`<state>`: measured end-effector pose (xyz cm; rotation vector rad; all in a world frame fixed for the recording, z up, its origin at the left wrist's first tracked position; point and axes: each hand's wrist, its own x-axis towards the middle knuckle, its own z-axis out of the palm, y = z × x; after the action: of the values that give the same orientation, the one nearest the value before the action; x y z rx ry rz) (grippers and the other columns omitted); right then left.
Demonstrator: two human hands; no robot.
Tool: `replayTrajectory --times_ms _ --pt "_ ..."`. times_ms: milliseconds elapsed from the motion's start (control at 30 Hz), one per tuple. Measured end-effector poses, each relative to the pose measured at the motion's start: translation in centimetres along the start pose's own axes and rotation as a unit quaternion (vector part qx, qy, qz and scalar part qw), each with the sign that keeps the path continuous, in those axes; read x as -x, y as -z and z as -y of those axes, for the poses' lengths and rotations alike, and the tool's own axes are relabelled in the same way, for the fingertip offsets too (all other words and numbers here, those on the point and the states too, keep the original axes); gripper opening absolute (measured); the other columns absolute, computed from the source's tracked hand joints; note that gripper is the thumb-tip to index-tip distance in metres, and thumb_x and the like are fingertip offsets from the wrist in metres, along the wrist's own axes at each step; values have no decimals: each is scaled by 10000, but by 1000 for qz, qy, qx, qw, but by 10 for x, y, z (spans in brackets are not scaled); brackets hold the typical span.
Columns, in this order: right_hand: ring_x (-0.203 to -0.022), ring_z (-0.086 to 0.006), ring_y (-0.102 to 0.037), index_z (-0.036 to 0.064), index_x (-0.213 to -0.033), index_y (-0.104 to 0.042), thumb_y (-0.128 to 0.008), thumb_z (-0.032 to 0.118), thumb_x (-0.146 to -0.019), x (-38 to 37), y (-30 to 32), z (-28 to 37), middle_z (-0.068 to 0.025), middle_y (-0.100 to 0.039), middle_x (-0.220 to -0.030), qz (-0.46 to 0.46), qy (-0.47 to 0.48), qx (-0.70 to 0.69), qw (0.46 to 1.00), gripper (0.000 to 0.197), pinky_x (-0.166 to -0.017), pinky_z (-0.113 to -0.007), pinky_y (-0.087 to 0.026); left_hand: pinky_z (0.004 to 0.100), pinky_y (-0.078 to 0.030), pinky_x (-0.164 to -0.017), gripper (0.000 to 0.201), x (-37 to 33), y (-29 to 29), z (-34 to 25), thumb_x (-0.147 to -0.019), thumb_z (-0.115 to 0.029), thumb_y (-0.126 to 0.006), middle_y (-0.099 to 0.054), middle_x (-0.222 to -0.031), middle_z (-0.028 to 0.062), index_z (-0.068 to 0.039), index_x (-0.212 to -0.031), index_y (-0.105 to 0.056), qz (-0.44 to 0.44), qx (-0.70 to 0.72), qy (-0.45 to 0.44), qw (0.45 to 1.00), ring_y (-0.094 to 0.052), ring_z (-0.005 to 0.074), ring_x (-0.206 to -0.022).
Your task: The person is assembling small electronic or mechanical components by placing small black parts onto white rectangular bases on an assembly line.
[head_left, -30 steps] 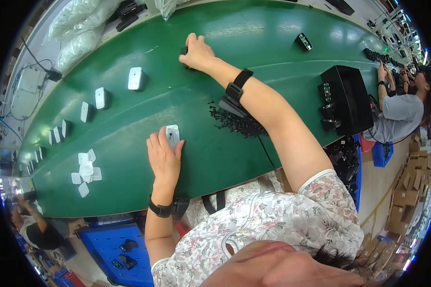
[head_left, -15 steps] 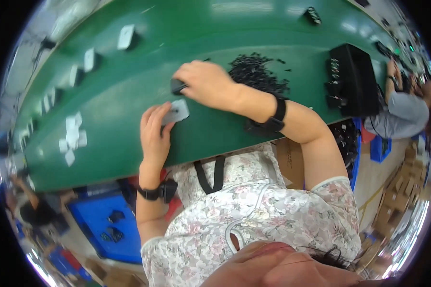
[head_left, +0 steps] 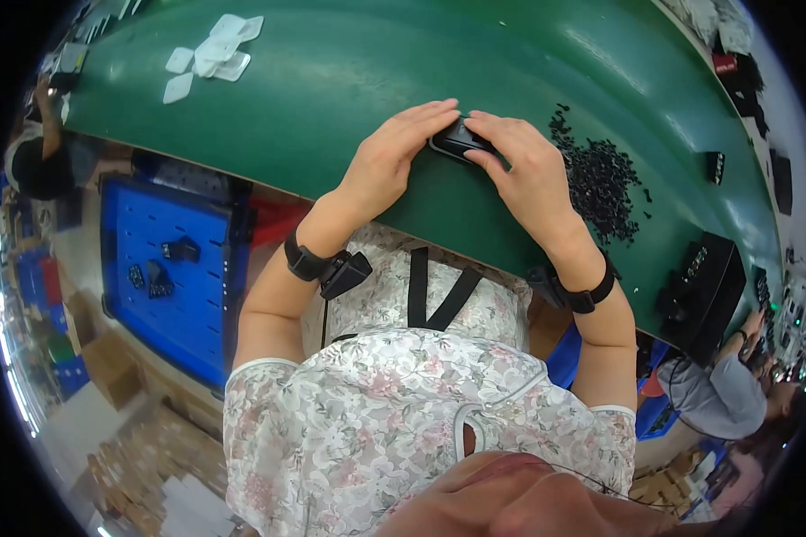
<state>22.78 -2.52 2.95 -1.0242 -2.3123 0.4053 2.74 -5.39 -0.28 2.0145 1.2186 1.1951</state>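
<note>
A small black rounded casing (head_left: 459,140) lies at the near part of the green table, with a thin pale edge along its lower side. My left hand (head_left: 392,157) grips its left end, fingers pressed together along the far side. From the right, my right hand (head_left: 527,166) holds the same casing, thumb on the near side and fingers over the top. The fingers cover both ends of it. Right of my right hand spreads a heap of small black parts (head_left: 600,179).
White rounded plates (head_left: 217,55) lie in a loose pile at the far left of the green table (head_left: 331,89). A black box (head_left: 712,286) stands at the right edge. Below the table at left is a blue tray (head_left: 166,295) holding black pieces. Other people sit at both sides.
The black piece in my right hand and the pale plate in my left have come together. Both hands now close round one casing. The whole view has turned, shifting the table.
</note>
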Motion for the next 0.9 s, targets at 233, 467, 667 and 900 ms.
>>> replayTrajectory --times_ms 233,467,667,900 --pt "-951 -260 -631 47 -1053 -651 -702 88 -751 -2 -5 5 -84 -651 -1100 11 53 66 996 308 -793 -341 -526 371 -419 -1017 507 5 6 7 -776 116 -430 -563 -1287 115 -52 -1230 -580 52 -73 -35 995 -519 296 -1212" --pt "-938 -245 -632 24 -1057 -649 -698 58 -723 -1 -9 10 -94 -642 -1107 10 85 158 984 340 -750 -324 -542 364 -447 -977 479 1 13 12 -768 43 -500 -557 -1301 79 -67 -1227 -582 90 -121 -59 987 -511 264 -1219" --pt "-951 -232 -625 30 -1058 -651 -685 73 -730 3 -15 5 -85 -639 -1110 0 99 176 979 332 -755 -320 -543 367 -439 -988 468 4 14 7 -808 -28 -493 -527 -1337 73 -67 -1272 -547 109 -197 -65 972 -512 256 -1217" --pt "-949 -231 -620 37 -1065 -647 -678 71 -733 7 -15 12 -76 -632 -1124 -4 63 174 983 335 -738 -314 -548 373 -433 -995 463 4 15 1 -830 -88 -489 -507 -1353 87 -47 -1290 -517 124 -233 -90 960 -517 257 -1208"
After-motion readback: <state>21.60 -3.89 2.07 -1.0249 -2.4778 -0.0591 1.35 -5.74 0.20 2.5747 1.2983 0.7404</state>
